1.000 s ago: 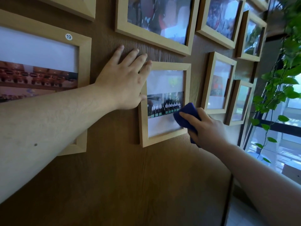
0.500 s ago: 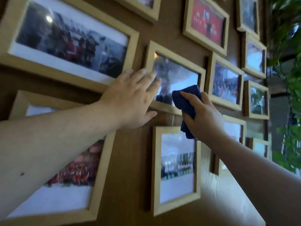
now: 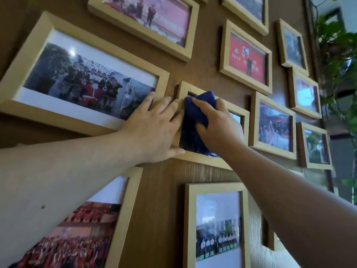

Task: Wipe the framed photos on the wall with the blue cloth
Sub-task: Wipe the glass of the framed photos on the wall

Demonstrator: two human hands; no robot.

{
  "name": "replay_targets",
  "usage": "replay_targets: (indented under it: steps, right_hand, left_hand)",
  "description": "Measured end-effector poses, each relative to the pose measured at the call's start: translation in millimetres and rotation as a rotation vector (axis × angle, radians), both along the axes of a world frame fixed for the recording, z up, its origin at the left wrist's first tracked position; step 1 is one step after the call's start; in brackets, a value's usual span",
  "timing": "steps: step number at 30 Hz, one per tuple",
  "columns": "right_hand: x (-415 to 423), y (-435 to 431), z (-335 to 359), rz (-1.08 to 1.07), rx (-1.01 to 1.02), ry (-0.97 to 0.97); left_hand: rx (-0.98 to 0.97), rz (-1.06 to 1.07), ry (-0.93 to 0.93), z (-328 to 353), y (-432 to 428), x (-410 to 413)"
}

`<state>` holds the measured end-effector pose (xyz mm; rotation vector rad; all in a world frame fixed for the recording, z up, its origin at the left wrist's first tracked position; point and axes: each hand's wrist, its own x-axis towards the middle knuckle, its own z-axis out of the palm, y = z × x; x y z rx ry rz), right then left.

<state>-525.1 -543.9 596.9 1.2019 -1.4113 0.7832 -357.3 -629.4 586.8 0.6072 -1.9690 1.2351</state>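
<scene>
Several light wooden framed photos hang on a brown wood wall. My right hand (image 3: 218,124) presses the blue cloth (image 3: 195,120) flat against the glass of a middle frame (image 3: 204,159), covering most of its picture. My left hand (image 3: 154,128) lies open and flat on the wall, fingers spread over that frame's left edge and the lower right corner of the large frame (image 3: 85,80) beside it. The upright frame (image 3: 216,225) with a group photo hangs just below my hands.
More frames surround the spot: a red photo frame (image 3: 246,57) above right, a pink one (image 3: 148,18) above, a crowd photo frame (image 3: 77,229) lower left, smaller frames (image 3: 274,126) to the right. A leafy green plant (image 3: 338,60) hangs at the wall's right edge.
My view has tilted up the wall. My right hand took the cloth from the lower upright frame up onto the middle frame's glass. My left hand shifted up alongside it.
</scene>
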Motion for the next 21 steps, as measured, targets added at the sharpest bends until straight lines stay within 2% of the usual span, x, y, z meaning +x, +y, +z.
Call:
replay_targets:
  steps: [6,14,18,21]
  right_hand:
    - [-35,12,5,-0.112,-0.032,-0.043]
    - [-86,32,-21,-0.203,-0.105,-0.321]
    - [-68,24,-22,-0.124,-0.058,-0.301]
    - [-39,17,-21,-0.053,0.033,-0.178]
  left_hand:
    - [-0.014,-0.011,-0.009,4,-3,-2]
    - [0.045,-0.043,0.008,2,-6,-4]
    - [0.050,-0.052,0.007,1,-6,-4]
    - [0.042,-0.057,0.008,1,-5,-4]
